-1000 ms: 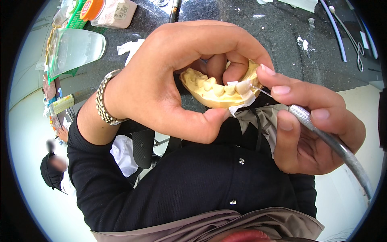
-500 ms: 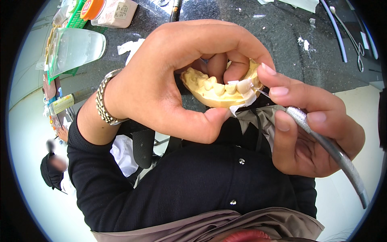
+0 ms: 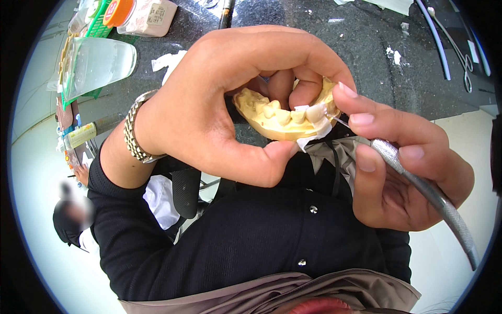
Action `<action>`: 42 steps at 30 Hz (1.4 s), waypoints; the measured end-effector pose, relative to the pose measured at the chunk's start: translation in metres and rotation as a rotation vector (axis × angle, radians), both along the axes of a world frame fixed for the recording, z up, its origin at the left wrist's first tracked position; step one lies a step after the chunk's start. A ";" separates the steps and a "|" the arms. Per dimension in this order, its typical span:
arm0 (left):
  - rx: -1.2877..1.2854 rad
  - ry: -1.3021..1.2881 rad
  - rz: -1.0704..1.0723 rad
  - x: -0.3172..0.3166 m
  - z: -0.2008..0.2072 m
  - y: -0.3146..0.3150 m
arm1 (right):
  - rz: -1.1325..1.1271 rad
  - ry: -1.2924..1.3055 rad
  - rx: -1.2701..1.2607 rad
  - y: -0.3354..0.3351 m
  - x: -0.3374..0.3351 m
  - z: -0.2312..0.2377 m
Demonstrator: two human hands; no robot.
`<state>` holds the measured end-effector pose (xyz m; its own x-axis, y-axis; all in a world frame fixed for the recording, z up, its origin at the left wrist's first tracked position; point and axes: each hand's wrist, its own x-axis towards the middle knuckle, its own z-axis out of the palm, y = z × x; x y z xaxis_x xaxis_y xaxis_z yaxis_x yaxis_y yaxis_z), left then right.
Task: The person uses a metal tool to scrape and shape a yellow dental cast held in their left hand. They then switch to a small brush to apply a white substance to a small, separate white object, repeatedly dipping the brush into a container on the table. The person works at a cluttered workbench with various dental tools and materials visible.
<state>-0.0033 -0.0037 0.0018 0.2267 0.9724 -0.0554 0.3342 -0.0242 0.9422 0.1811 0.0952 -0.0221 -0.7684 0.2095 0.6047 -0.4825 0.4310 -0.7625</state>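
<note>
Since a second ago, the metal tool (image 3: 451, 212) has been shifting slightly, its far end now hanging a little lower, while the yellow tooth model (image 3: 259, 116) is staying almost where it was, above the person's lap at the edge of the bench (image 3: 371, 63). Left hand (image 3: 209, 99) is curling round the model, its thumb pressing near the front edge; right hand (image 3: 431, 145) is pinching the tool, its thin tip meeting the pale tooth (image 3: 315, 113). Slipping is probably the main danger — too much sideways push on that rounded surface could be sending the tip into the gum or a left finger. Loosening thumb pressure could be letting the model tilt, and the loose white flap (image 3: 308, 141) could be snagging.
</note>
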 end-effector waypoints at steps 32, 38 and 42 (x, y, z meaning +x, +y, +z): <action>0.098 -0.004 0.048 0.013 -0.004 0.013 | -0.065 0.017 -0.118 0.007 0.015 -0.004; 0.217 -0.015 0.095 0.013 -0.006 0.011 | -0.071 0.012 -0.139 0.002 0.011 0.001; 0.209 -0.031 0.089 0.012 -0.006 0.012 | -0.069 -0.043 -0.106 0.003 0.012 0.005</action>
<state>0.0084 0.0087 -0.0047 0.1377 0.9783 0.1547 0.3150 -0.1913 0.9296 0.1933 0.0986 -0.0166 -0.7744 0.3243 0.5433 -0.4205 0.3778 -0.8249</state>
